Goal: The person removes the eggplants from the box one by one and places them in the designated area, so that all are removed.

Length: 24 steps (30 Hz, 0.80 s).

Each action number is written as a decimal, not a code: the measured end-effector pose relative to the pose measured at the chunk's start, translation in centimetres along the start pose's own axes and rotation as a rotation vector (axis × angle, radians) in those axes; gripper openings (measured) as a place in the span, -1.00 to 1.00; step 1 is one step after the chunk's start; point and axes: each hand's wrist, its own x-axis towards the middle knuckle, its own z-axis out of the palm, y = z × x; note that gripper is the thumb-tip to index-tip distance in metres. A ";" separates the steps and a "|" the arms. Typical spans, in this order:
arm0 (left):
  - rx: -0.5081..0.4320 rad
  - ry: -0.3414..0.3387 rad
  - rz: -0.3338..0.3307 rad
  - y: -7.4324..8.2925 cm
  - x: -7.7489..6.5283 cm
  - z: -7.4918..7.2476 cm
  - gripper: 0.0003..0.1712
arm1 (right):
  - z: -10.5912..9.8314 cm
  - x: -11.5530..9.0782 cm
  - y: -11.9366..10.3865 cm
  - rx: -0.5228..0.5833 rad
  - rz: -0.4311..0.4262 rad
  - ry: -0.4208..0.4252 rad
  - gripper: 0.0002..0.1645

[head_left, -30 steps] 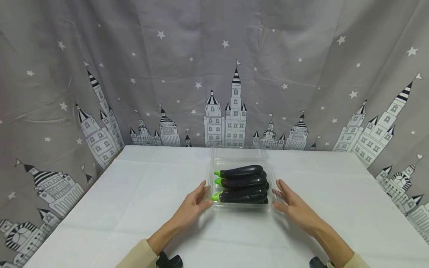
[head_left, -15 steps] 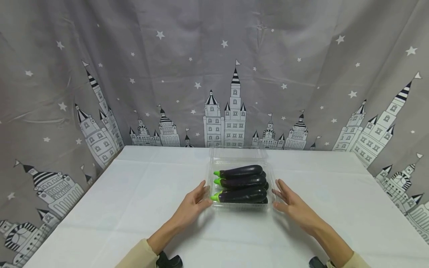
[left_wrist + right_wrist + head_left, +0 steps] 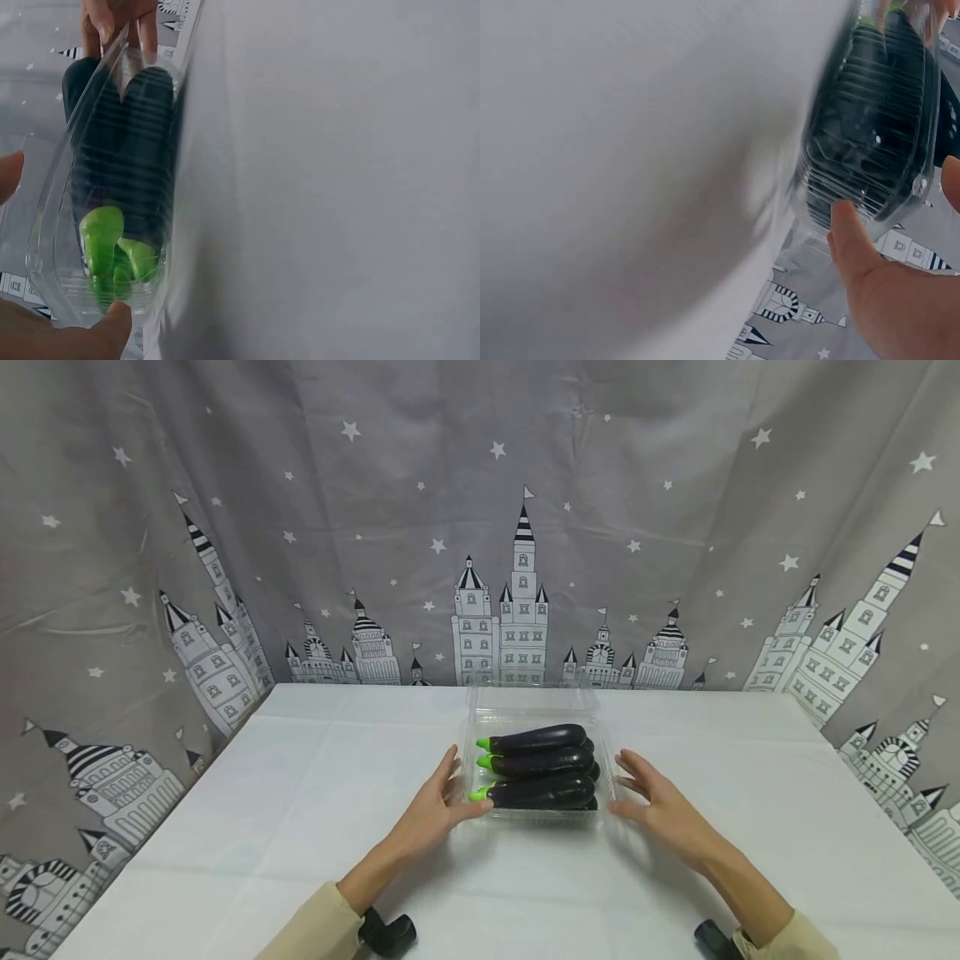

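Note:
A clear plastic clamshell box (image 3: pixel 528 724) lies on the white table with its lid (image 3: pixel 534 698) folded back. Several dark eggplants (image 3: pixel 542 792) with green caps (image 3: pixel 101 232) are stacked in it, caps to the left. My left hand (image 3: pixel 427 814) is at the box's left side, fingers extended along the wall and thumb at the near left corner. At the opposite side is my right hand (image 3: pixel 667 822), fingers spread loosely and thumb towards the near right corner. Neither hand curls round the box. Whether the right fingertips touch the wall, I cannot tell.
The white-covered table (image 3: pixel 337 760) extends to both sides of the box. Behind it hangs a grey curtain (image 3: pixel 420 435) printed with castles and stars. Black wrist mounts (image 3: pixel 388 935) sit below both sleeves (image 3: pixel 318 927).
My left thumb has shifted right, over the box's near left corner. The right hand's fingers have spread slightly. The head view has tilted a little, while box and eggplants stay put.

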 end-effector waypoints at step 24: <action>0.037 -0.079 0.019 -0.8 1.7 -0.1 0.47 | -1.7 5.1 -6.4 -0.093 -0.160 0.005 -0.42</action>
